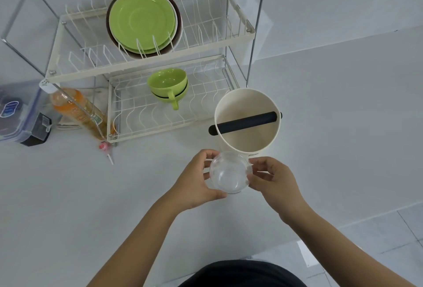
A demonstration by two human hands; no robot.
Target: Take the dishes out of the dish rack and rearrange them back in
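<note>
A clear glass bowl (229, 173) is held over the white counter between both hands. My left hand (194, 181) grips its left side with thumb and fingers curled round the rim. My right hand (273, 179) pinches its right edge. Behind stands a white two-tier dish rack (238, 39). Its upper tier holds green plates (142, 20) leaning against a dark brown plate (179, 12). Stacked green cups (168, 86) sit on the lower tier.
A cream tub with a black bar across its mouth (247, 119) stands just behind the bowl. Left of the rack lie an orange drink bottle (77, 110), a lollipop (105, 147), a plastic box (13, 112) and a dark carton (40, 131).
</note>
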